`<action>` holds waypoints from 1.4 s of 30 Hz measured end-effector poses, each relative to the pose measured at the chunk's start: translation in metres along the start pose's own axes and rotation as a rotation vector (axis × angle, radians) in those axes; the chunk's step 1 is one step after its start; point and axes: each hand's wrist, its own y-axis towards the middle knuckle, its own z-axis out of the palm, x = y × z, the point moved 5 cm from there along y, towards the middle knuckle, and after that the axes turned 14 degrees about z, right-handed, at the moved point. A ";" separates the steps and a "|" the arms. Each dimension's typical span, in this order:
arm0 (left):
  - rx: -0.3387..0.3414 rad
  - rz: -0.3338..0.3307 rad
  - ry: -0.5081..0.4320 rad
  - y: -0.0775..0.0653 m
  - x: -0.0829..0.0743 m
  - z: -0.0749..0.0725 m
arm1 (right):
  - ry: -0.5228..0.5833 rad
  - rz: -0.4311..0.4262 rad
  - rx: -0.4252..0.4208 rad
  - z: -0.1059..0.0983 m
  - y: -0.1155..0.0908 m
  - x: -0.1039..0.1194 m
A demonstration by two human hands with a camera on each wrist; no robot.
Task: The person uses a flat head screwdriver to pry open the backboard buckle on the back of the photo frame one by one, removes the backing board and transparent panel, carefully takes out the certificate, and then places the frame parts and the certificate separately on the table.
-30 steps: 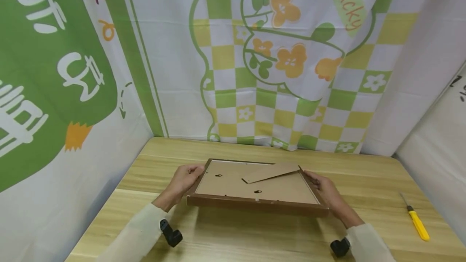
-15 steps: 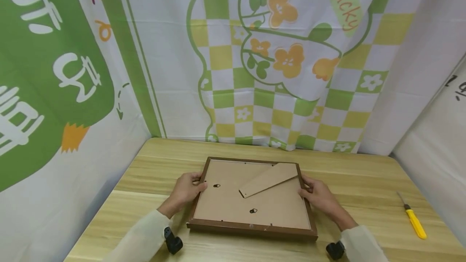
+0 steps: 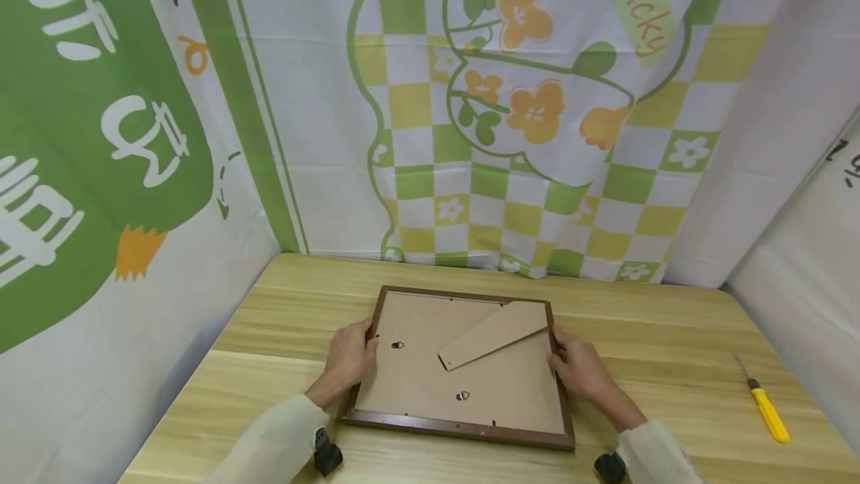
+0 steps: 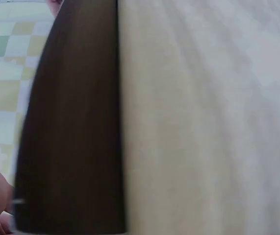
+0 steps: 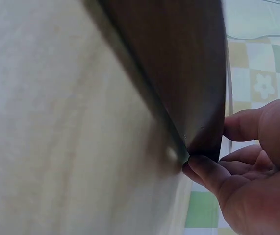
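A picture frame (image 3: 497, 432) with a dark brown rim lies back side up, low over the wooden table. Its tan backing board (image 3: 416, 379) carries two small metal hanging rings and a slanted easel leg (image 3: 493, 334). My left hand (image 3: 348, 357) grips the left rim, thumb on top near the backing. On the opposite side my right hand (image 3: 581, 368) pinches the right rim. In the right wrist view, right-hand fingers (image 5: 211, 174) curl under the frame's edge with the thumb on the other face. The left wrist view is mostly filled by the frame's dark side (image 4: 73, 122).
A screwdriver (image 3: 768, 409) with a yellow handle lies on the wooden table (image 3: 672, 364) at the right. Printed cloth curtains (image 3: 537, 230) hang behind the table's back edge and along both sides.
The frame, tilted and raised a second ago, has come down flatter and nearer the table, its front edge closer to me. Both hands keep hold of its sides and have lowered with it.
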 end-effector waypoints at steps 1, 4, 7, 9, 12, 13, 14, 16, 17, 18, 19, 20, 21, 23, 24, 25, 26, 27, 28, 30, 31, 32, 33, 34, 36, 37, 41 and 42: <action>-0.009 0.009 0.005 0.000 0.000 0.000 | 0.006 0.004 0.005 0.001 0.000 0.000; -0.027 0.013 -0.007 -0.001 0.001 0.003 | 0.029 0.029 0.016 0.003 0.001 -0.003; -0.054 0.011 -0.031 -0.002 0.002 0.005 | 0.052 0.051 0.002 0.002 0.001 -0.006; -0.067 0.011 -0.040 -0.003 0.002 0.006 | 0.062 0.068 -0.028 -0.004 0.000 -0.011; -0.087 0.011 -0.073 -0.005 0.004 0.010 | 0.052 0.096 -0.109 -0.025 -0.005 -0.021; -0.089 0.006 -0.086 -0.006 0.004 0.011 | 0.045 0.105 -0.151 -0.035 -0.007 -0.026; -0.092 0.002 -0.101 -0.007 0.005 0.012 | 0.051 0.125 -0.196 -0.048 -0.009 -0.033; -0.104 -0.012 -0.137 -0.009 0.008 0.014 | 0.050 0.194 -0.314 -0.077 -0.016 -0.051; -0.108 -0.025 -0.156 -0.010 0.009 0.015 | 0.062 0.248 -0.365 -0.092 -0.020 -0.062; -0.109 -0.039 -0.166 -0.011 0.010 0.015 | 0.072 0.297 -0.432 -0.107 -0.024 -0.075; -0.110 -0.050 -0.179 -0.011 0.010 0.016 | 0.080 0.355 -0.476 -0.121 -0.029 -0.087; -0.115 -0.058 -0.188 -0.011 0.011 0.015 | 0.076 0.418 -0.510 -0.134 -0.035 -0.100; -0.118 -0.067 -0.200 -0.011 0.011 0.015 | 0.056 0.475 -0.537 -0.146 -0.040 -0.113; -0.119 -0.076 -0.215 -0.011 0.011 0.015 | 0.006 0.580 -0.538 -0.164 -0.049 -0.137; -0.119 -0.077 -0.219 -0.011 0.011 0.014 | -0.038 0.619 -0.536 -0.170 -0.053 -0.148; -0.120 -0.079 -0.223 -0.011 0.010 0.014 | -0.087 0.658 -0.504 -0.174 -0.057 -0.159; -0.121 -0.080 -0.223 -0.011 0.010 0.013 | -0.132 0.686 -0.483 -0.176 -0.060 -0.168; -0.120 -0.082 -0.224 -0.010 0.011 0.013 | -0.172 0.712 -0.455 -0.177 -0.062 -0.178; -0.121 -0.084 -0.223 -0.010 0.011 0.013 | -0.209 0.743 -0.416 -0.176 -0.065 -0.187; -0.118 -0.094 -0.223 -0.011 0.012 0.013 | -0.276 0.763 -0.352 -0.173 -0.068 -0.202; -0.117 -0.098 -0.225 -0.011 0.012 0.013 | -0.312 0.764 -0.307 -0.170 -0.070 -0.209; -0.115 -0.101 -0.229 -0.011 0.012 0.014 | -0.337 0.765 -0.266 -0.167 -0.071 -0.215; -0.111 -0.107 -0.233 -0.011 0.013 0.014 | -0.352 0.761 -0.226 -0.164 -0.071 -0.220; -0.107 -0.110 -0.235 -0.011 0.013 0.015 | -0.357 0.750 -0.189 -0.161 -0.072 -0.224; -0.102 -0.113 -0.241 -0.011 0.013 0.016 | -0.333 0.728 -0.124 -0.155 -0.072 -0.230; -0.099 -0.116 -0.244 -0.011 0.013 0.016 | -0.326 0.723 -0.089 -0.152 -0.072 -0.232; -0.089 -0.119 -0.247 -0.011 0.014 0.018 | -0.273 0.715 -0.057 -0.147 -0.072 -0.236; -0.088 -0.117 -0.243 -0.011 0.014 0.018 | -0.280 0.696 -0.069 -0.147 -0.072 -0.236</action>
